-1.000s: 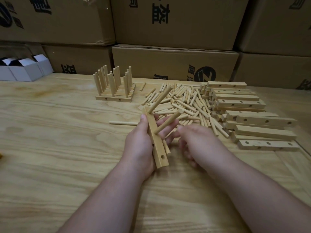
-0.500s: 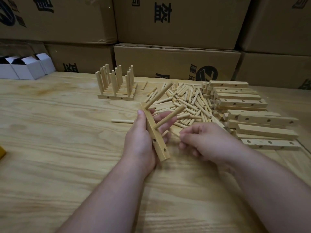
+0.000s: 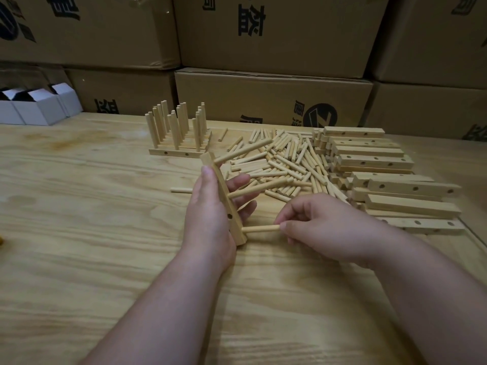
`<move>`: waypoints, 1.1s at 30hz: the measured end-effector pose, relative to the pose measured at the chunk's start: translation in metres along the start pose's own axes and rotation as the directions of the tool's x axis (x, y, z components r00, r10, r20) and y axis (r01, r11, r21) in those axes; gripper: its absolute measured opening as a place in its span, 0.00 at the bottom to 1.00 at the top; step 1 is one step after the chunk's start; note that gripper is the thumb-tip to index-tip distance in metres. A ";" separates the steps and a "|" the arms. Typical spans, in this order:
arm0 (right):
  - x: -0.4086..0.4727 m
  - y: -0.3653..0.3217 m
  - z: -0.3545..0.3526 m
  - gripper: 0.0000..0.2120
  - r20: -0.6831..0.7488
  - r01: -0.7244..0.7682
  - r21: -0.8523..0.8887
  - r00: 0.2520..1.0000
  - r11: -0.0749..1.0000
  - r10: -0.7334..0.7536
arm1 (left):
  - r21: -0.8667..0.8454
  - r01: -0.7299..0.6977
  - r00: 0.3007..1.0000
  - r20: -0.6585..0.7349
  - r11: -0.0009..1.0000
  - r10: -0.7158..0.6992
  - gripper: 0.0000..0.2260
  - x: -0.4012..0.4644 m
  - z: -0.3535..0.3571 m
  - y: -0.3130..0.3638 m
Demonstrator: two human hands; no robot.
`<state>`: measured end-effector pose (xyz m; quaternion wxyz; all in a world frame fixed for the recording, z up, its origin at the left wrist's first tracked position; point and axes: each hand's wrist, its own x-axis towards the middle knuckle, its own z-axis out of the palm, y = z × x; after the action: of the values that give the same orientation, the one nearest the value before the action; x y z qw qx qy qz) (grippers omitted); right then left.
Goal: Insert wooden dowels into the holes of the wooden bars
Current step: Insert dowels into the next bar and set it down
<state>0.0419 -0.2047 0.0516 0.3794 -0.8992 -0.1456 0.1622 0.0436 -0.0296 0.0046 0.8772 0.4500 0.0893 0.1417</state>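
Gripping bar point(image 3: 224, 196), left hand point(image 3: 208, 214), right hand point(image 3: 324, 227) pinching dowel point(image 3: 261, 228)

My left hand point(image 3: 210, 206) and right hand point(image 3: 324, 227) are both bare, with no gloves, rings, watch or bracelet on them. My forearms are bare too, with no sleeve showing anywhere up to the bottom edge of the view. My fingernails are short and plain, the left thumbnail point(image 3: 208, 171) being the clearest one.

Cardboard box point(image 3: 276, 27): upside-down "益". Rest unreadable.
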 end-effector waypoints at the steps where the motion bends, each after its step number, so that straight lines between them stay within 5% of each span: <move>1: 0.000 0.001 0.000 0.04 -0.014 0.014 -0.008 1.000 1.000 -0.014 | 0.015 -0.010 1.000 0.003 1.000 0.010 0.15 0.000 0.000 -0.001; 11: 0.003 0.003 0.008 0.05 -0.131 0.057 -0.188 0.988 0.981 -0.083 | 0.116 -0.072 0.997 0.043 0.991 0.068 0.16 -0.003 0.001 -0.006; 25: 0.002 -0.001 0.018 0.10 -0.084 0.080 -0.279 0.991 0.957 -0.107 | 0.180 -0.116 0.993 0.040 0.977 0.111 0.21 -0.005 0.004 -0.009; 33: -0.003 -0.011 0.025 0.13 -0.118 0.107 -0.418 0.978 0.902 -0.171 | 0.094 -0.116 0.993 -0.013 0.989 0.118 0.22 -0.004 0.007 -0.011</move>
<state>0.0274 -0.1825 0.0439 0.2031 -0.9556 -0.2110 0.0314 0.0430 -0.0421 -0.0003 0.8444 0.4938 0.0773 0.1927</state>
